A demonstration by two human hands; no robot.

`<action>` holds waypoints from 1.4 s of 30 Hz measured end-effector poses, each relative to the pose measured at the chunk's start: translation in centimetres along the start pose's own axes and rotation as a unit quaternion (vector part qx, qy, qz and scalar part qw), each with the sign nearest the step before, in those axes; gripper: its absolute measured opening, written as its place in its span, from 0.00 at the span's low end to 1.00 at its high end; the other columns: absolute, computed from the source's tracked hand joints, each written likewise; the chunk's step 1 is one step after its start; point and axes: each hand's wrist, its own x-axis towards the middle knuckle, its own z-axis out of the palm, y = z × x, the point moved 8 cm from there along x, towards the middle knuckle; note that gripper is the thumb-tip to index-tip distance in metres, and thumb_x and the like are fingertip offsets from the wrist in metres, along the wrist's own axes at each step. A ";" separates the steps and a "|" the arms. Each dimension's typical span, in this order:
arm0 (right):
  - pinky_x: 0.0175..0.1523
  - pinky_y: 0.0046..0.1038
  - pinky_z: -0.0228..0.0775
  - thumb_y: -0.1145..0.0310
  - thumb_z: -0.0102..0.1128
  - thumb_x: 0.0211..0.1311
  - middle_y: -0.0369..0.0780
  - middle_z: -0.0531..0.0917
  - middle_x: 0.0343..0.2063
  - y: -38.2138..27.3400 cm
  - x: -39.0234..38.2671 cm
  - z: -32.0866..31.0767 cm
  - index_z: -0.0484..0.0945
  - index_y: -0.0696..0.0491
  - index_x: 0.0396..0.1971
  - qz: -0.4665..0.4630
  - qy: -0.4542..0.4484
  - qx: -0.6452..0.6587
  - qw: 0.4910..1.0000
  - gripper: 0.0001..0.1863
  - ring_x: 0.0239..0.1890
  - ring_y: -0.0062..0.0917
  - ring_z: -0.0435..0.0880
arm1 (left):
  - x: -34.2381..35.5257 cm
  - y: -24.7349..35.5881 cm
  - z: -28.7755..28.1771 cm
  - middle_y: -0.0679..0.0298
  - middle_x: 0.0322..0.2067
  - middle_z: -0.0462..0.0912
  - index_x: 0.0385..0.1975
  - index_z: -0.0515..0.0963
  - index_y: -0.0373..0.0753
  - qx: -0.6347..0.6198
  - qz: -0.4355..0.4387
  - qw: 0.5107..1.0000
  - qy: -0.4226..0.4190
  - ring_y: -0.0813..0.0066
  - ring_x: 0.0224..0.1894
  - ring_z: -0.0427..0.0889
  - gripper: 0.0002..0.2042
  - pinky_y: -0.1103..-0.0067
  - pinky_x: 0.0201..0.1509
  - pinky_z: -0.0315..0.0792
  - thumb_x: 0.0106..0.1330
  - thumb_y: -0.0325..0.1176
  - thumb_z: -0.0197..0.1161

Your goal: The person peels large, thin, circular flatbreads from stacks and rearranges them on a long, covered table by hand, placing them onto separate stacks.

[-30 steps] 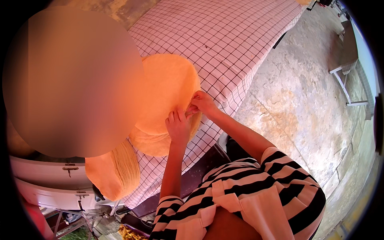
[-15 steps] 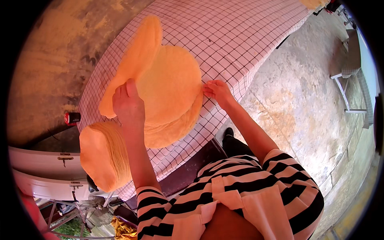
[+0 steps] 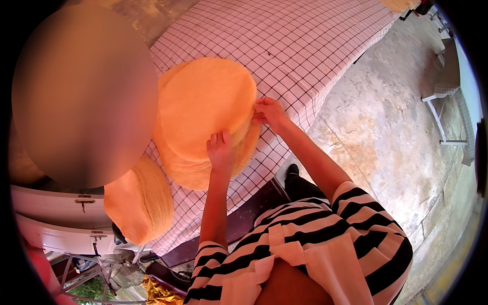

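Thin round orange-yellow sheets [image 3: 203,101] lie piled on the checked white cloth [image 3: 305,46] in front of me. My left hand [image 3: 219,146] is at the pile's lower right part, fingers curled onto a sheet's edge. At the right edge of the pile, my right hand [image 3: 268,112] has its fingers closed on the sheet edges. Exactly how many layers are between the fingers is hidden. A second thick stack of similar sheets [image 3: 133,201] rests at the table's lower left corner, tipped with its layered side showing.
A blurred round patch covers the upper left. White curved panels with latches [image 3: 61,201] and a metal frame stand lower left, beside crumpled yellow material [image 3: 160,290]. Concrete floor [image 3: 361,137] runs along the right, with another table [image 3: 447,101] at the far right. More yellow sheets [image 3: 394,5] lie at the far end.
The sheet that stood folded up on the left half a second ago now lies flat on the pile. My left hand has moved right from it to the pile's lower right edge.
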 end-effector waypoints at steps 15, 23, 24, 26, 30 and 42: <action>0.44 0.28 0.71 0.70 0.48 0.61 0.45 0.77 0.38 -0.2 -0.5 -1.7 0.67 0.60 0.38 -0.033 0.010 0.036 0.999 0.10 0.40 0.29 0.78 | 12.2 -11.8 -14.5 0.54 0.19 0.75 0.32 0.68 0.37 0.071 -0.096 0.989 0.083 0.55 0.21 0.75 0.06 0.66 0.22 0.68 0.54 0.23 0.52; 0.41 0.27 0.72 0.71 0.50 0.59 0.44 0.77 0.36 1.5 0.8 -2.2 0.68 0.62 0.37 -0.022 -0.009 0.067 0.997 0.11 0.38 0.29 0.78 | 7.0 -3.8 -12.0 0.62 0.24 0.75 0.34 0.71 0.36 0.116 0.063 0.984 0.123 0.67 0.29 0.75 0.14 0.74 0.30 0.68 0.44 0.19 0.54; 0.41 0.26 0.72 0.71 0.51 0.59 0.44 0.77 0.36 1.5 0.6 -1.9 0.69 0.63 0.37 -0.016 0.000 0.052 0.999 0.11 0.38 0.29 0.79 | 5.0 -3.8 -9.3 0.63 0.24 0.76 0.34 0.72 0.36 0.092 0.051 0.990 0.097 0.67 0.29 0.75 0.14 0.74 0.31 0.68 0.44 0.19 0.54; 0.38 0.25 0.73 0.71 0.51 0.58 0.43 0.77 0.34 1.3 0.2 -1.4 0.68 0.64 0.37 -0.007 0.013 0.028 0.999 0.12 0.35 0.28 0.79 | 0.9 -4.3 -3.8 0.62 0.26 0.76 0.33 0.72 0.36 0.061 0.030 0.997 0.023 0.67 0.31 0.75 0.13 0.73 0.31 0.68 0.44 0.19 0.55; 0.33 0.23 0.73 0.73 0.53 0.55 0.42 0.77 0.29 1.3 -0.2 -1.2 0.68 0.64 0.37 -0.012 0.017 0.014 1.000 0.12 0.30 0.24 0.79 | -2.3 -2.4 -1.2 0.61 0.28 0.75 0.32 0.69 0.35 0.045 0.054 0.996 0.049 0.66 0.31 0.72 0.12 0.74 0.30 0.65 0.44 0.22 0.55; 0.32 0.21 0.69 0.70 0.53 0.56 0.41 0.78 0.28 2.3 0.1 0.7 0.68 0.59 0.33 0.000 -0.014 -0.067 0.998 0.09 0.30 0.24 0.80 | -0.8 -1.6 -0.5 0.62 0.37 0.77 0.41 0.70 0.34 0.031 0.036 0.999 0.023 0.66 0.36 0.72 0.18 0.71 0.35 0.66 0.47 0.24 0.55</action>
